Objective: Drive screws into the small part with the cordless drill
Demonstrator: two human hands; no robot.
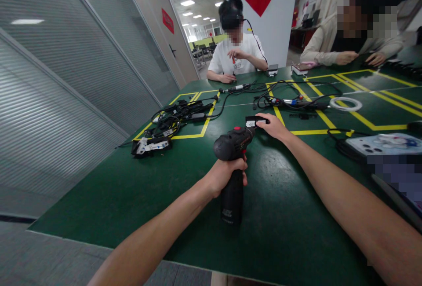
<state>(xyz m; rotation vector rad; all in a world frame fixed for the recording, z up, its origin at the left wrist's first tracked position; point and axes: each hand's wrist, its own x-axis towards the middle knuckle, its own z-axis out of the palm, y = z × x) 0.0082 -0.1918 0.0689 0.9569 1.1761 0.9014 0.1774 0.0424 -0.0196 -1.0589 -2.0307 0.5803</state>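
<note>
In the head view, the person's left hand [227, 174] grasps a black cordless drill [232, 145], its fingers wrapped round the pistol grip below the motor housing. That hold probably serves to keep a finger near the red trigger [244, 152] and the tool steady. The drill is inward from the near edge of the green tabletop [141, 207], handle upright, chuck aimed toward the far edge; whether its base rests on the surface or hangs just above, I cannot tell.

The right hand [272, 125] reaches farther in from the right, its fingers grasping a small black box with a white label [251, 122] at one end. The box sits right by the chuck, presumably held there to brace it against the drill; whether the two touch is hidden.

Toward the left edge, a tangle of black cables [171, 116] lies mostly within a yellow tape outline [187, 137], which seems to mark a storage spot; a black-and-white device [150, 146] lies at its near corner. A white ring [335, 103] lies farther right, and a pale-cased phone [382, 143] near the right edge. At the far edge, a co-worker in a white T-shirt [252, 44] holds an orange-handled tool [234, 60].
</note>
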